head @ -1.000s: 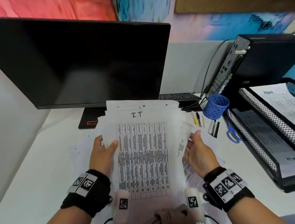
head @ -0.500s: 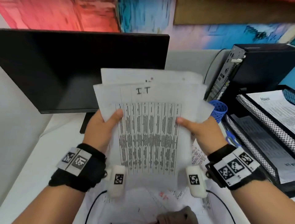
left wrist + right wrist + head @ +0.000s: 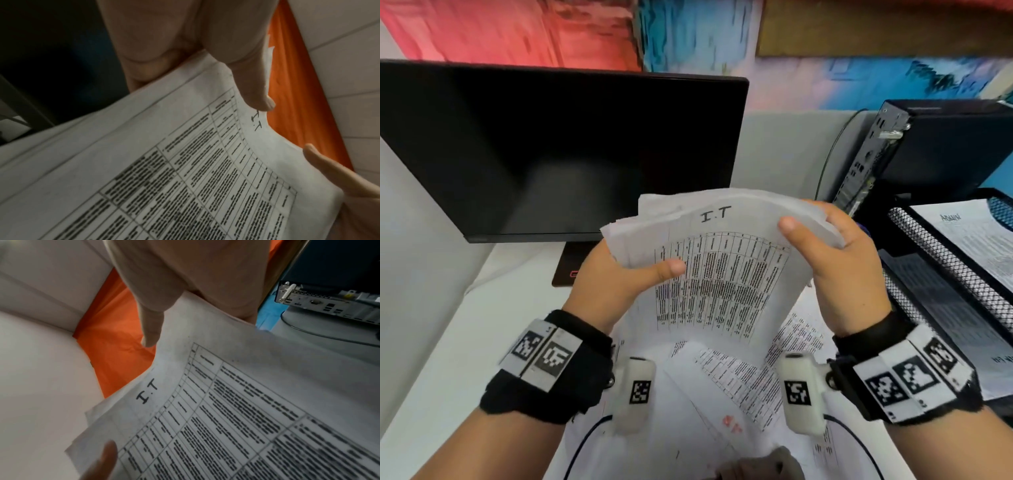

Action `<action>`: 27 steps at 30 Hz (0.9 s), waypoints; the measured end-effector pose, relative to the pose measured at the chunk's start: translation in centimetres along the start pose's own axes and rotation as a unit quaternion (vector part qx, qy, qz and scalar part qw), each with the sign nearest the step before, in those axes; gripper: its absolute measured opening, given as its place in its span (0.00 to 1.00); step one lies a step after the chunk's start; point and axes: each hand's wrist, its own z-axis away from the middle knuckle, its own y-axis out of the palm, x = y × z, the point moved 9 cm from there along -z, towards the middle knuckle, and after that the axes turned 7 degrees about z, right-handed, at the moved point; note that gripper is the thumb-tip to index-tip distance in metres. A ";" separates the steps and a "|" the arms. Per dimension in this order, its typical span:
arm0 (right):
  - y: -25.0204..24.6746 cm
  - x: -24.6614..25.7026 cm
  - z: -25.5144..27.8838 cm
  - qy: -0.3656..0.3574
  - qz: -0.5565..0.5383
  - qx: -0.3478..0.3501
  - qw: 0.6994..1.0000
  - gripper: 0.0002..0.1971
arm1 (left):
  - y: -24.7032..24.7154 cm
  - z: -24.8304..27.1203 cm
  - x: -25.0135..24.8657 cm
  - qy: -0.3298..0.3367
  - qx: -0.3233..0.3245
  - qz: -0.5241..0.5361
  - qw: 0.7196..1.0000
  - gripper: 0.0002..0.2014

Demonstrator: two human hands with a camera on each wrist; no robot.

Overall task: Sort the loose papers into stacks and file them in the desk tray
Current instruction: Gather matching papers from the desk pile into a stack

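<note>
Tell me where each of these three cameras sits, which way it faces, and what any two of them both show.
Head: worn on the head, facing forward and down at the I.T paper stack, monitor and desk tray; both forearms, left hand and right hand show.
Left wrist: on the left wrist, looking along the hand; its thumb presses the stack.
Right wrist: on the right wrist, looking along the hand across the stack to the computer case.
Shared: all three show the handwritten I.T sheet.

Office desk: monitor (image 3: 551, 150), small PC (image 3: 941, 144), mesh paper tray (image 3: 945, 260) w/ printed sheets (image 3: 722, 383).
</note>
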 end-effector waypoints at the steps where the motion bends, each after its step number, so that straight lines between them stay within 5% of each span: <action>1: 0.1 0.2 -0.2 -0.002 0.000 -0.004 1.000 0.11 | 0.2 0.0 0.2 -0.006 0.004 0.004 1.000 0.28; 5: 0.1 1.2 -1.1 -0.027 0.042 -0.035 0.998 0.01 | 0.1 0.0 2.1 -0.044 0.005 0.020 0.999 0.24; 11: -0.7 2.0 -1.3 -0.063 0.051 -0.104 0.991 0.04 | -0.8 0.0 4.8 -0.082 -0.015 0.070 0.994 0.20; 14: 0.2 2.9 -0.8 -0.107 0.097 -0.074 0.987 0.09 | -0.4 0.0 5.4 -0.096 -0.003 0.076 0.992 0.22; 17: 1.5 4.1 -0.2 -0.190 0.209 -0.030 0.959 0.28 | -0.6 -0.1 6.0 -0.112 -0.030 0.088 0.989 0.22; 21: 1.5 3.8 -0.6 -0.226 0.360 -0.037 0.904 0.17 | -1.0 0.0 6.2 -0.111 -0.084 0.099 0.985 0.20; 25: 0.0 3.4 -0.7 -0.205 0.350 -0.087 0.910 0.13 | -1.5 -0.1 6.2 -0.079 -0.122 0.045 0.988 0.10; 27: -0.9 2.8 -0.8 -0.173 0.286 -0.097 0.937 0.17 | -1.4 0.0 6.1 -0.066 -0.122 0.036 0.990 0.10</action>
